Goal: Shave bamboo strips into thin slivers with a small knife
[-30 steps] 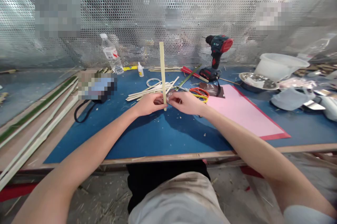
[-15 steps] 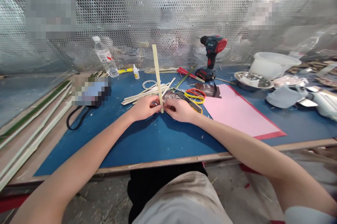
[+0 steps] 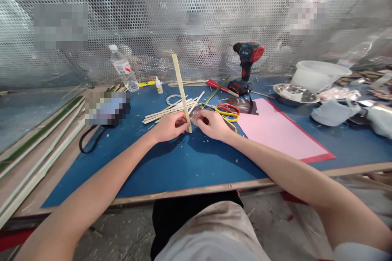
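Because the long bamboo strip (image 3: 181,89) stands tilted up from the blue mat (image 3: 147,171) with no visible support but the hands, its foot looks pinched where the left hand (image 3: 169,127) and right hand (image 3: 212,125) meet. Neither hand is open. The left curls in, its fingertips apparently pressing the strip's lower end, while the right closes over a shiny scrap of clear film (image 3: 196,116). Fingers hide the join, so whether the film wraps the strip or merely lies against it is hard to say from this view.

Loose strips (image 3: 168,110) lie in a heap just left of the hands, their ends fanned towards them. Just past the right hand sit scissors (image 3: 228,110) with orange and yellow handles, and beyond them a pink sheet (image 3: 275,130). A cordless drill (image 3: 246,59) stands on its battery at the back of the mat. A strapped object (image 3: 107,108) at the left is blurred beyond naming.
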{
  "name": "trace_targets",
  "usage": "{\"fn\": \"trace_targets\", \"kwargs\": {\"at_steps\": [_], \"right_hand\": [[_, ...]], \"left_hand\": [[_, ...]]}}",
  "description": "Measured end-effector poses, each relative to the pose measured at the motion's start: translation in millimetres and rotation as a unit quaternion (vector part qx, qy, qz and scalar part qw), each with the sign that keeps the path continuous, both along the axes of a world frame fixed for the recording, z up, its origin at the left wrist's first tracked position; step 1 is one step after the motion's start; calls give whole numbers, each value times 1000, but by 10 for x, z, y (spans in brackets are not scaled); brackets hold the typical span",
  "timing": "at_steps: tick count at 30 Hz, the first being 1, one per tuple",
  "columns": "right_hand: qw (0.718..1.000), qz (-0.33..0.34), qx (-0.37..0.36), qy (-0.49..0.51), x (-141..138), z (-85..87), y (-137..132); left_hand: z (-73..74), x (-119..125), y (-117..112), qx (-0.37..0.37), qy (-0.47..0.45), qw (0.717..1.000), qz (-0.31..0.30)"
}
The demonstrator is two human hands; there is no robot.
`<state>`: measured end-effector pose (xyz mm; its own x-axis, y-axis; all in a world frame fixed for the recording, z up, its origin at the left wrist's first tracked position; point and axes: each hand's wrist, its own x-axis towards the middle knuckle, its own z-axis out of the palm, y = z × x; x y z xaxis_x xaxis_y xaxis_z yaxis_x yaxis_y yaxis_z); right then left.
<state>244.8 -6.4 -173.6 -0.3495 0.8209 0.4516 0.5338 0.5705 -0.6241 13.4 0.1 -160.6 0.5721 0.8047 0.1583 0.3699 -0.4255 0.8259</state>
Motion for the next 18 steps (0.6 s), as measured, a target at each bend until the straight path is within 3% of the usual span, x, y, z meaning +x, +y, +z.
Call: {"fn": "trace_targets", "kwargs": {"at_steps": [5, 8, 12, 18], "right_hand": [[1000, -14, -4, 1, 20, 28, 8], [995, 35, -45, 83, 36, 77, -3], [963, 103, -128, 215, 57, 181, -1], [923, 94, -159, 338, 162, 340, 42]], "left_hand": [[-14, -17, 6, 15, 11, 1000, 1], [16, -17, -14, 49, 25, 998, -5], [87, -7, -58, 99, 76, 992, -13], [97, -52, -24, 309, 173, 934, 44]]}}
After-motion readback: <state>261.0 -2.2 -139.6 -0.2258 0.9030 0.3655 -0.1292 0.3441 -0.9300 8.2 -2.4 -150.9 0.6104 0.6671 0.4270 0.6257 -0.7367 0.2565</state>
